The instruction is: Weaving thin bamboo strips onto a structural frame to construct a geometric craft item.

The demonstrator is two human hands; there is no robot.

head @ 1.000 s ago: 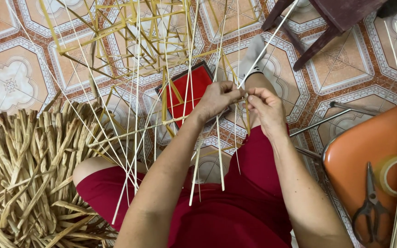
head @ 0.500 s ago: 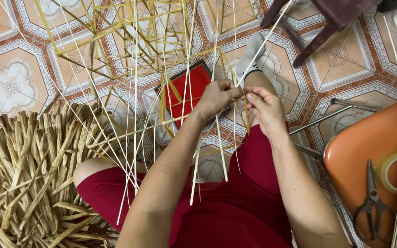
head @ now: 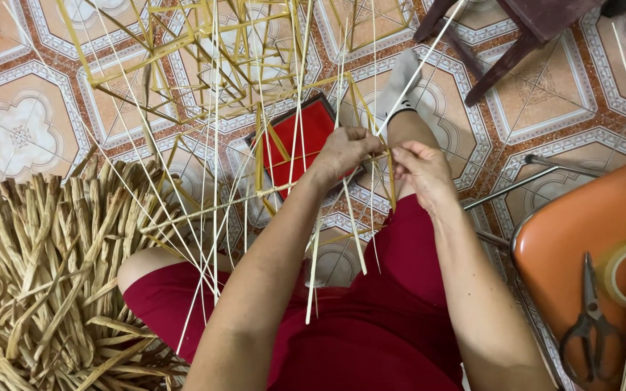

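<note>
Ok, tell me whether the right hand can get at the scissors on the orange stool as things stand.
Probably yes. The scissors lie in the open on the orange stool, on the right hand's own side, with nothing over them. But that hand is busy at the frame of thin sticks and would have to let go first.

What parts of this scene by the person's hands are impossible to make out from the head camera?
- The joint of the yellow bamboo-strip frame being worked: covered by the left hand and right hand.
- Flat red square board: crossed by pale thin strips and hidden partly by the left hand.
- Dark metal scissors on the orange stool seat: handles cut off by the bottom edge.
- Dark wooden stool: cut off at the top edge.
</note>
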